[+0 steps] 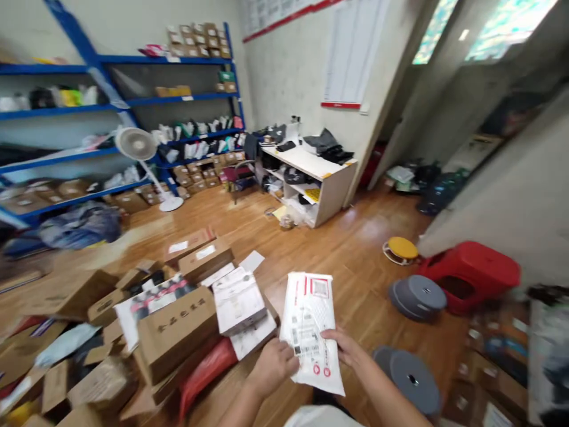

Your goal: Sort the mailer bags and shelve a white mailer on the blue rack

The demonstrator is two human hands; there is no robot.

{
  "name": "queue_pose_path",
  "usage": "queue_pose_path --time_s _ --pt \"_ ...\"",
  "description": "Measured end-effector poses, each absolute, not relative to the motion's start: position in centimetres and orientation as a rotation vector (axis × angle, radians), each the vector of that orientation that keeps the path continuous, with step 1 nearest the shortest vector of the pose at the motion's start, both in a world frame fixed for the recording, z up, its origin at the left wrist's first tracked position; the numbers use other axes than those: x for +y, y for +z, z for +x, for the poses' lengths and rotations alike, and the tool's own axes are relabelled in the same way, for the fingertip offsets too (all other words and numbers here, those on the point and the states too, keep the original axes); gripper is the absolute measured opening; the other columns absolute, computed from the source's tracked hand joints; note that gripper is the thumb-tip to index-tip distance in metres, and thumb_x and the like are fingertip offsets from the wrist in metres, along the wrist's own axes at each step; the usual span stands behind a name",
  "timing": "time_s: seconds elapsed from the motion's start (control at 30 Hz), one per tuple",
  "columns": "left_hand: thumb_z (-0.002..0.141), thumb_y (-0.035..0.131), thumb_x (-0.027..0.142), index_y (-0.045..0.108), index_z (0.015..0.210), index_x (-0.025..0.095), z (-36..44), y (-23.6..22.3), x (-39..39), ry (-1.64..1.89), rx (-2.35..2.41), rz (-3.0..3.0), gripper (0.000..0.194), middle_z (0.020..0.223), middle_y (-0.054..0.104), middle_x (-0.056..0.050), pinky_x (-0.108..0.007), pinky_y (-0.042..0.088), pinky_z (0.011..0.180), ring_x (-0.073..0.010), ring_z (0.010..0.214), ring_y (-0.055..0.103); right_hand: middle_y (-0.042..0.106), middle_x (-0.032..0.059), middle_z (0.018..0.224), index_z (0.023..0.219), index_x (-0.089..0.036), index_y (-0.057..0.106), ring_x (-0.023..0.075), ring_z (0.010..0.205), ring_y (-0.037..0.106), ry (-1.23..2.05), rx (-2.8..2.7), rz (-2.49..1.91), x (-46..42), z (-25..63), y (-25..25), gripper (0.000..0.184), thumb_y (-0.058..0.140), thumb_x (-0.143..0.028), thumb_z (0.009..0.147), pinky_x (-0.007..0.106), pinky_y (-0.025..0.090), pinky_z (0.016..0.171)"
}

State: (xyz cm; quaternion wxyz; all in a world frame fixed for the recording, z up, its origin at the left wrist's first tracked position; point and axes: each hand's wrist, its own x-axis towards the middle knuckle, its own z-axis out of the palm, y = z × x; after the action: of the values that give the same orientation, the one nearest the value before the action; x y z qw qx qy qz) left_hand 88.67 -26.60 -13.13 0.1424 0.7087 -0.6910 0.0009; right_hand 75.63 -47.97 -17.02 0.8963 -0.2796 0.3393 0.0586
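Observation:
A white padded mailer (306, 314) with red print, a square code and a black barcode label is held up in front of me, slightly tilted. My right hand (344, 345) grips its right edge, thumb lying on the front face. At the lower left edge, the curled fingers of my left hand (281, 363) close on the mailer. Left of my hands is a heap of parcels, where a white box (237, 299) and a brown carton (178, 329) lie nearest. A red plastic bag (211, 365) hangs beside them.
Grey stools (418, 296) and a red stool (471, 276) stand on the right, near a yellow-topped stool (400, 249). Blue shelving (169, 59) with parcels, a white fan (136, 143) and a white desk (306, 160) are farther back. More boxes (484, 373) lie lower right.

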Motion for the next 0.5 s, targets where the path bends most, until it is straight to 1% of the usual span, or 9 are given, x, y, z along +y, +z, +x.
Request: queue_pose_path --time_s 0.07,0.13,0.17,0.2,0.23,0.3,0.33,0.4,0.5 --pt "0.083 0.061 0.003 0.052 0.069 0.019 88.6 -13.2 -32.5 0.075 -1.8 2.097 0.023 0.069 0.057 0.0 -0.032 0.033 0.063 -0.018 0.068 0.051 0.077 0.0158 0.111 0.109 -0.015 0.071 0.0353 0.101 0.072 0.0 0.716 -0.638 -54.0 75.1 -16.4 0.056 0.086 -0.024 0.056 0.055 0.05 0.101" --pt "0.079 0.065 0.004 0.053 0.072 0.019 89.8 -12.6 -37.0 -0.099 -1.588 2.18 0.021 0.079 0.058 -0.002 -0.033 0.038 0.069 -0.0198 0.077 0.052 0.077 0.0148 0.111 0.113 -0.015 0.07 0.0351 0.102 0.071 -0.076 0.718 -0.655 -58.8 75.9 -15.7 0.062 0.087 -0.024 0.055 0.055 0.05 0.1" --pt "0.077 0.07 0.008 0.056 0.079 0.019 90.8 -12.1 -38.8 -0.249 -1.478 2.203 0.018 0.088 0.059 -0.004 -0.035 0.042 0.074 -0.0217 0.085 0.054 0.077 0.0145 0.111 0.114 -0.015 0.069 0.0352 0.102 0.071 -0.106 0.717 -0.656 -60.8 76.7 -15.5 0.063 0.087 -0.024 0.054 0.055 0.05 0.1" --pt "0.075 0.074 0.014 0.059 0.089 0.02 92.0 -11.7 -40.4 -0.408 -1.368 2.2 0.021 0.099 0.058 -0.006 -0.037 0.046 0.082 -0.0242 0.096 0.055 0.077 0.0143 0.109 0.113 -0.014 0.069 0.0354 0.102 0.072 -0.132 0.724 -0.652 -62.5 77.6 -15.3 0.064 0.088 -0.023 0.052 0.055 0.05 0.1" --pt "0.075 0.077 0.022 0.06 0.102 0.02 93.3 -11.3 -41.8 -0.557 -1.267 2.17 0.033 0.111 0.056 -0.009 -0.041 0.047 0.091 -0.0271 0.107 0.054 0.078 0.0142 0.108 0.111 -0.014 0.069 0.0355 0.101 0.072 -0.157 0.736 -0.644 -64.0 78.6 -15.2 0.064 0.089 -0.023 0.051 0.054 0.051 0.099" --pt "0.08 0.075 0.041 0.05 0.131 0.022 96.1 -10.9 -44.3 -0.783 -1.111 2.065 0.06 0.134 0.049 -0.014 -0.047 0.042 0.109 -0.0307 0.129 0.047 0.078 0.0145 0.107 0.109 -0.014 0.068 0.0359 0.101 0.072 -0.198 0.77 -0.619 -66.1 80.8 -15.4 0.064 0.091 -0.024 0.051 0.054 0.052 0.098" --pt "0.084 0.069 0.046 0.042 0.14 0.022 97.6 -10.9 -45.5 -0.858 -1.05 2.022 0.067 0.142 0.045 -0.015 -0.047 0.037 0.114 -0.0307 0.136 0.043 0.078 0.0149 0.108 0.109 -0.014 0.067 0.0359 0.102 0.072 -0.213 0.786 -0.605 -66.9 82.0 -15.8 0.064 0.091 -0.026 0.051 0.054 0.053 0.097" --pt "0.091 0.06 0.048 0.034 0.149 0.023 100.9 -11.4 -48.0 -0.957 -0.938 1.988 0.068 0.154 0.04 -0.014 -0.046 0.031 0.119 -0.029 0.143 0.039 0.077 0.0153 0.108 0.108 -0.015 0.065 0.0361 0.102 0.072 -0.216 0.817 -0.574 -68.1 84.9 -16.8 0.064 0.093 -0.028 0.052 0.053 0.054 0.097" --pt "0.089 0.063 0.045 0.039 0.148 0.021 107.1 -13.0 -52.2 -0.97 -0.784 1.994 0.068 0.154 0.047 -0.012 -0.042 0.032 0.119 -0.0283 0.14 0.044 0.078 0.0162 0.105 0.105 -0.016 0.065 0.0377 0.101 0.072 -0.186 0.84 -0.555 -70.1 90.9 -18.7 0.065 0.095 -0.032 0.049 0.053 0.055 0.094"
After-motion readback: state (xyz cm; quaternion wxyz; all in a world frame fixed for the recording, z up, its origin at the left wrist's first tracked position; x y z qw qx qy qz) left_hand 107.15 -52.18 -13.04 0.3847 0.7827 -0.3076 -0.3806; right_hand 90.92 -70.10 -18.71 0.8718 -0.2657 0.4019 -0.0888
